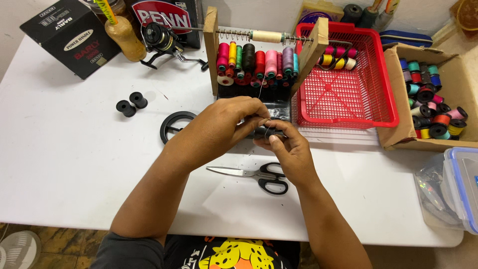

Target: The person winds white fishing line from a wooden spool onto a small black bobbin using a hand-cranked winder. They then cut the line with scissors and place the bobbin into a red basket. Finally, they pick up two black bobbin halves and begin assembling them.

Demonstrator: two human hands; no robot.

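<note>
A white surface [64, 164] fills the view, with a strip of patterned floor showing below its near edge. At far left sits a black box [69, 37], then two small black bobbins [132, 103] and a black ring [174, 125]. The left hand [226, 124] is curled, fingertips pinched on a small black spool [266, 131]; the right hand [289, 152] pinches the same spool from the other side. Black-handled scissors [259, 177] lie just below. Behind stands a wooden rack of coloured thread spools [259, 62], then a red basket [348, 94] and a cardboard box of spools [428, 99]
</note>
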